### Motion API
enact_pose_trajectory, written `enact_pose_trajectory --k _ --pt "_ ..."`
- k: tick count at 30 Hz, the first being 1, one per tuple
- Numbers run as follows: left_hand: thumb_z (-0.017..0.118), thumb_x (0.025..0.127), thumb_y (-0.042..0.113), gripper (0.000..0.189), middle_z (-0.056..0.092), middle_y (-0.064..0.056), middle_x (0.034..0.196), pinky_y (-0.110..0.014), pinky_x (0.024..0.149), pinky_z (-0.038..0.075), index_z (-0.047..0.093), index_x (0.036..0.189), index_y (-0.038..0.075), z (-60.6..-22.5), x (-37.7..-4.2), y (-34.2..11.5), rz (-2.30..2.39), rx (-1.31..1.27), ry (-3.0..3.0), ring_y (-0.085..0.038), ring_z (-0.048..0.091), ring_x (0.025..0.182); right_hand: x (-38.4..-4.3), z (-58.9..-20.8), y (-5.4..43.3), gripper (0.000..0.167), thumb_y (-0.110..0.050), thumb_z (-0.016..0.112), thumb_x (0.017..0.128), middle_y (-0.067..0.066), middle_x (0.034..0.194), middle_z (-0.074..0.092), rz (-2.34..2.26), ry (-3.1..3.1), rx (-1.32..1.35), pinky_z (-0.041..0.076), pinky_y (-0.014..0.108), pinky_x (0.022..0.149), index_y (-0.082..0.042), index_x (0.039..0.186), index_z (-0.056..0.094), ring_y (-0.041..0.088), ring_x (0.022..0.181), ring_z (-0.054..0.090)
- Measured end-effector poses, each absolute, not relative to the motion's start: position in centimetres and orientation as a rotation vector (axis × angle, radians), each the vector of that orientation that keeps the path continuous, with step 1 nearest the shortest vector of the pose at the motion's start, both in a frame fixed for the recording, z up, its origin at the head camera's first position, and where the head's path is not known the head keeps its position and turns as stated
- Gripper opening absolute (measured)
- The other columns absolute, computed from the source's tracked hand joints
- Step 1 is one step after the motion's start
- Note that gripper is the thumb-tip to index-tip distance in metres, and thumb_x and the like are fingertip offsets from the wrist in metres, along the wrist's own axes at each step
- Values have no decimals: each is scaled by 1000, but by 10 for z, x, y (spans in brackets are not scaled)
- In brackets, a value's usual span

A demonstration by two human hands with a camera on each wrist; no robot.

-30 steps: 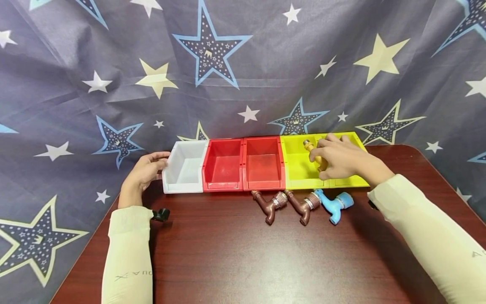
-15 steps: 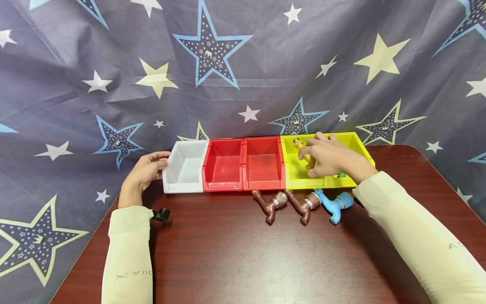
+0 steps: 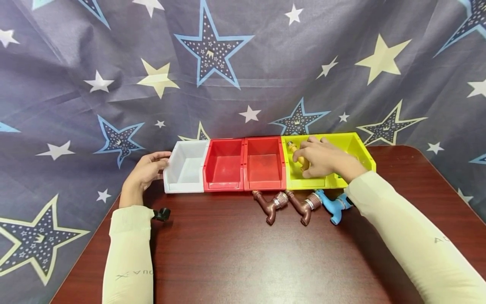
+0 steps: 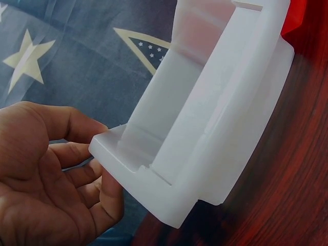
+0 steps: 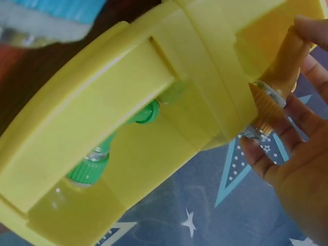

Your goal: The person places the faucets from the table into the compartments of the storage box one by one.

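My right hand [image 3: 322, 159] holds a yellow tap [image 3: 292, 147] over the left yellow bin [image 3: 306, 183]. In the right wrist view, thumb and fingers pinch the tap [image 5: 285, 61] along its body and ribbed handle. A green tap [image 5: 91, 168] lies inside the right yellow bin [image 5: 169, 164], partly hidden by the bin's front wall. My left hand [image 3: 145, 172] touches the outer left side of the white bin [image 3: 184, 187]. Its bent fingertips rest against the bin's corner in the left wrist view, none reaching inside.
Two red bins [image 3: 224, 185] stand between the white and yellow ones. Before the row lie two brown taps [image 3: 270, 207] and a blue tap [image 3: 335, 207], on the dark wooden table [image 3: 243, 253]. A star-patterned curtain [image 3: 228, 105] hangs close behind.
My right hand has moved left with the yellow tap, from near the divide between the yellow bins to over the left one. The left hand stays at the white bin.
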State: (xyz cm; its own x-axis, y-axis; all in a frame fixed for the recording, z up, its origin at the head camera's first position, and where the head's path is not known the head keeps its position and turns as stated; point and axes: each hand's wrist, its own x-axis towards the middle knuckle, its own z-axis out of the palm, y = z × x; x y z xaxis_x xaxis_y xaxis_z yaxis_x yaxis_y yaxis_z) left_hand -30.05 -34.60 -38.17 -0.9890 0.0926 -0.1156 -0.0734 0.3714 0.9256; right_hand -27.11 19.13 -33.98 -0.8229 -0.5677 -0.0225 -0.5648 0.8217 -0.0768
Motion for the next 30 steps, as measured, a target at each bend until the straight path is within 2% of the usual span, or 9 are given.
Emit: enact_pose_trajectory --k 4,11,19,25,30 --pt "49 105 10 52 54 -13 129 -31 80 57 39 155 1 -382 -301 -346 1675 15 2482 -14 64 98 -274 -345 191 43 -26 80 77 4 123 62 -111 2932 -910 35 64 101 -24 120 73 27 110 45" --pt "49 105 10 52 54 -13 130 -30 80 57 38 155 0 -382 -301 -347 1675 23 2481 -12 64 97 -278 -351 189 45 -23 80 77 7 129 63 -115 2911 -907 30 70 107 -23 122 74 30 112 46" --pt "49 105 10 52 55 -12 128 -30 79 57 39 155 1 -382 -301 -348 1673 16 2488 -12 64 97 -280 -353 183 43 -17 79 79 10 130 62 -124 2882 -903 34 68 105 -20 121 73 32 114 47" --pt "49 105 10 52 54 -15 131 -32 81 57 39 155 1 -384 -301 -349 1671 16 2487 -14 64 98 -285 -359 182 45 -14 79 81 14 138 59 -114 2862 -888 25 72 111 -18 125 72 34 121 47" --pt "49 105 11 52 51 -19 136 -32 82 56 38 156 3 -383 -302 -349 1668 7 2485 -16 63 101 -287 -361 181 41 -13 79 83 14 133 62 -97 2854 -899 33 66 109 -16 123 72 33 114 50"
